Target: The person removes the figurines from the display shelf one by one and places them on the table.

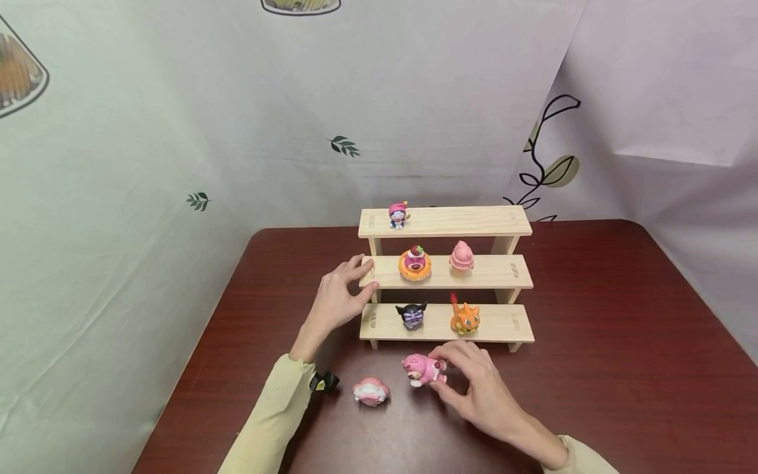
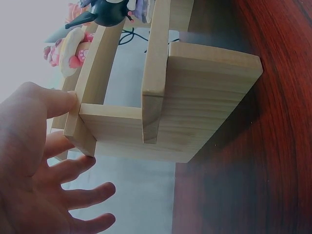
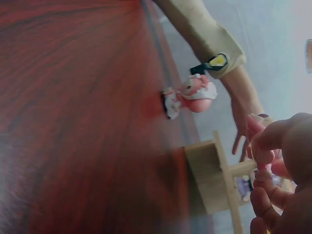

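My left hand [image 1: 339, 296] pinches the left end of the middle board of a three-step wooden display stand [image 1: 447, 316], thumb at the front edge and index finger at the end; its other fingers [image 2: 90, 196] spread free. In my right hand [image 1: 480, 388] is a pink bear figurine [image 1: 423, 368], held by its lower end between thumb and fingers, lying sideways in front of the bottom step. In the right wrist view my fingers hide most of this bear. A pink-and-white figurine [image 1: 371, 392] stands on the table, left of the bear and touched by neither hand.
On the top step stands a pink-hatted figurine [image 1: 398, 216]. The middle step bears an orange-ringed figurine [image 1: 415, 264] and a pink swirl-topped one [image 1: 461, 257]. A black-and-purple figurine [image 1: 411, 316] and an orange dragon-like one [image 1: 465, 317] occupy the bottom step. Behind the dark red table [image 1: 592, 316] hangs a pale curtain [image 1: 414, 99].
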`<state>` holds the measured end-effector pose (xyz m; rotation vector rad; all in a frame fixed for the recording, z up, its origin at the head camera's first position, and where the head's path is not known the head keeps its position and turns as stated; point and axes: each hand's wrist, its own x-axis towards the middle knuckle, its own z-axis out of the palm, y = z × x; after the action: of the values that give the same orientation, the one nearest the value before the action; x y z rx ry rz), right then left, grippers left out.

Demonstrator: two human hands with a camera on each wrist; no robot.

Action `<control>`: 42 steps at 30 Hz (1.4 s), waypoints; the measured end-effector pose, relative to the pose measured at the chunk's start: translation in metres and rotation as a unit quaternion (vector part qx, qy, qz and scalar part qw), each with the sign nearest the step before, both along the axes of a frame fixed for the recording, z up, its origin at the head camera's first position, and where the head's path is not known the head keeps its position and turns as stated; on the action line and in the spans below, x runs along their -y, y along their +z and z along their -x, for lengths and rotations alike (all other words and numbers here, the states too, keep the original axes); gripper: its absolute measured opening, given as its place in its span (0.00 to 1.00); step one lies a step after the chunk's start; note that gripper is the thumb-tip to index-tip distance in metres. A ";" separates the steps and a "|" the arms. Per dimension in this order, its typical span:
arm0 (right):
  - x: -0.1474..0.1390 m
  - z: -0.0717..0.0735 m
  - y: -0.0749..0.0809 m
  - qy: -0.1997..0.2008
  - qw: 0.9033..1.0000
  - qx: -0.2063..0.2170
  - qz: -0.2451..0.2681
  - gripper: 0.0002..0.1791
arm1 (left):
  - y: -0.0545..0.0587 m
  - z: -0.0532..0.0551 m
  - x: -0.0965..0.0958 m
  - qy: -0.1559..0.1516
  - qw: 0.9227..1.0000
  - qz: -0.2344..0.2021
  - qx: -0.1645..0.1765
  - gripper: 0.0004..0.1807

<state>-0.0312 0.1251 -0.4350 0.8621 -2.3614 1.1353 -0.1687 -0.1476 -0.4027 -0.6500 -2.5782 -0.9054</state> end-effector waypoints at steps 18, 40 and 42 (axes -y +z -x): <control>0.009 -0.004 -0.022 -0.016 1.000 -0.017 -0.020 0.20 | 0.000 0.000 0.000 0.001 1.000 -0.004 -0.002 0.27; 0.019 -0.007 -0.039 -0.014 0.999 -0.009 -0.052 0.20 | 0.002 -0.001 -0.001 -0.003 1.000 -0.001 -0.005 0.27; 0.019 -0.007 -0.040 -0.016 0.998 -0.005 -0.054 0.20 | 0.002 -0.001 -0.001 -0.002 1.000 -0.001 -0.004 0.27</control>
<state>-0.0241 0.1062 -0.4749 0.8609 -2.4372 0.9962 -0.1676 -0.1467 -0.4008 -0.6580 -2.5688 -0.9052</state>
